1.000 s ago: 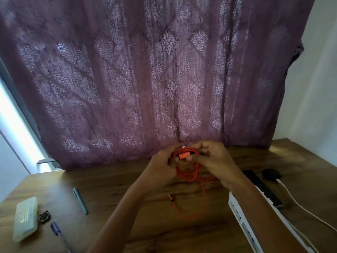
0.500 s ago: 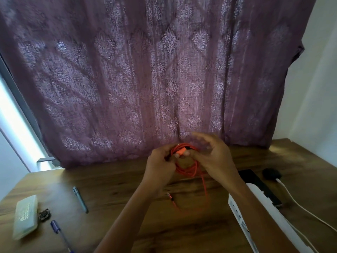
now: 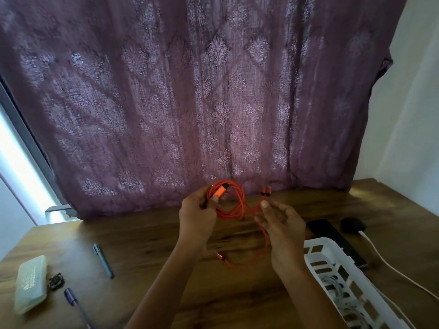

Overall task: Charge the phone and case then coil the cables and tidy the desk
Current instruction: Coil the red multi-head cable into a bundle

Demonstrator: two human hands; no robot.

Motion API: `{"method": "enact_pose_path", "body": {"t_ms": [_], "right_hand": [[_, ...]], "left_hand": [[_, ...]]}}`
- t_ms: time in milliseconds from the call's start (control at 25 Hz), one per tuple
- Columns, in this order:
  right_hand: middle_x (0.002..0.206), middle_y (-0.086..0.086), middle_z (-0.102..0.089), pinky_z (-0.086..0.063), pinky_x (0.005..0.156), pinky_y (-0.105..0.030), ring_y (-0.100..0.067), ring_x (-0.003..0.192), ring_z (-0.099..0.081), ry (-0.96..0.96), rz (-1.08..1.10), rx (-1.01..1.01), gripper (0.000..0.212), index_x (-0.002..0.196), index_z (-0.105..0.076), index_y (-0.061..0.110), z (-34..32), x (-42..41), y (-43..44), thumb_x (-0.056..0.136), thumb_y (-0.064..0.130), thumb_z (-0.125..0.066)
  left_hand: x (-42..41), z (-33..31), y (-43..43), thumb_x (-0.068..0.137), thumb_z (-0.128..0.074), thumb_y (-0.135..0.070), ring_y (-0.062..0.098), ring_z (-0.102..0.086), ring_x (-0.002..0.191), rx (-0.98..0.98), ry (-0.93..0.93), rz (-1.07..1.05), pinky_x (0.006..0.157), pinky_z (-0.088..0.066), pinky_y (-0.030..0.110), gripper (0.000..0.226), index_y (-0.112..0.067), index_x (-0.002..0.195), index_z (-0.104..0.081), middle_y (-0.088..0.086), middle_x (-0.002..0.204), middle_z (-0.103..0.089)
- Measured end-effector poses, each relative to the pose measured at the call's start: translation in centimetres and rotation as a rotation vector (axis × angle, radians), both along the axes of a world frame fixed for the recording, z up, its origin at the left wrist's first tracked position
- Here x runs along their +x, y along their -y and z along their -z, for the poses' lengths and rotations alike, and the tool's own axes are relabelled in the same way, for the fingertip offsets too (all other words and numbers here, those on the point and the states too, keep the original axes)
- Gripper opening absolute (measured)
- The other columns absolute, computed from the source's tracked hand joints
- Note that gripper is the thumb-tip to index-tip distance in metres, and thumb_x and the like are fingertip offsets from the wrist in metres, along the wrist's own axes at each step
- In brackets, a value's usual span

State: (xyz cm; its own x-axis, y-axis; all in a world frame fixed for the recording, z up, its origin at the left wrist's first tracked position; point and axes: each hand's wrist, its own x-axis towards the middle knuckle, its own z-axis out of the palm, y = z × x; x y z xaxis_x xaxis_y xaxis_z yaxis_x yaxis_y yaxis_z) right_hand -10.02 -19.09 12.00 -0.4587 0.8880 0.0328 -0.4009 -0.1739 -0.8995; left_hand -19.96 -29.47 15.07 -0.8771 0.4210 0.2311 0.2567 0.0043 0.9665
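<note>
An orange cable (image 3: 234, 200) is looped into a coil above the wooden desk (image 3: 147, 236). My left hand (image 3: 198, 211) grips the coil, with the thumb pressing on its orange plug (image 3: 218, 191). My right hand (image 3: 283, 225) is just right of the coil, fingers loosely spread. A loose strand runs past its thumb, and two small connectors (image 3: 264, 192) stick up above the thumb tip. The free tail (image 3: 237, 263) lies curved on the desk below. A black phone (image 3: 332, 238) and a dark round case (image 3: 352, 225) with a white cable (image 3: 384, 260) plugged in lie at the right.
A white slotted basket (image 3: 332, 262) with a coiled white cable (image 3: 337, 289) inside stands at the lower right. At the left lie a grey pen (image 3: 103, 260), a blue pen (image 3: 76, 302), a pale green case (image 3: 31, 281) and a small dark object (image 3: 55, 281). A purple curtain (image 3: 190, 103) hangs behind.
My right hand has come off the coil and moved right, its fingers spreading. My left hand keeps the coil and plug. The connector ends now stick up at the right of the coil.
</note>
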Motion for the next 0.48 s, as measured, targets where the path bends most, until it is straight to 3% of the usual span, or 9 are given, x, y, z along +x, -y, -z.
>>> {"method": "enact_pose_path", "body": {"t_ms": [160, 320, 480], "right_hand": [[0.088, -0.01, -0.072, -0.055, 0.065, -0.019, -0.011, 0.077, -0.07, -0.044, -0.046, 0.037, 0.019, 0.1, -0.065, 0.005, -1.0, -0.5, -0.5, 0.081, 0.003, -0.067], [0.083, 0.002, -0.072, -0.049, 0.069, -0.011, 0.0, 0.078, -0.067, 0.051, -0.118, 0.448, 0.017, 0.092, -0.07, 0.012, -2.3, -0.7, -1.1, 0.082, -0.001, -0.065], [0.088, 0.008, -0.071, -0.048, 0.074, -0.009, 0.002, 0.082, -0.066, 0.151, -0.184, 0.723, 0.019, 0.093, -0.069, 0.017, -2.6, -0.7, -1.8, 0.085, 0.001, -0.062]], "left_hand": [[0.1, 0.6, 0.0, 0.088, -0.058, -0.007, 0.01, -0.068, 0.091, -0.053, -0.05, 0.039, 0.089, -0.053, 0.041, 0.035, -0.04, 0.09, -0.068, -0.01, 0.085, -0.074], [-0.4, 0.8, 0.0, 0.087, -0.059, -0.006, 0.012, -0.069, 0.088, -0.098, -0.058, 0.086, 0.088, -0.054, 0.041, 0.031, -0.035, 0.093, -0.071, -0.006, 0.084, -0.074], [-0.5, 0.3, 0.0, 0.088, -0.058, -0.004, 0.01, -0.068, 0.088, -0.068, -0.021, 0.164, 0.084, -0.053, 0.03, 0.035, -0.036, 0.087, -0.07, -0.007, 0.084, -0.074]]}}
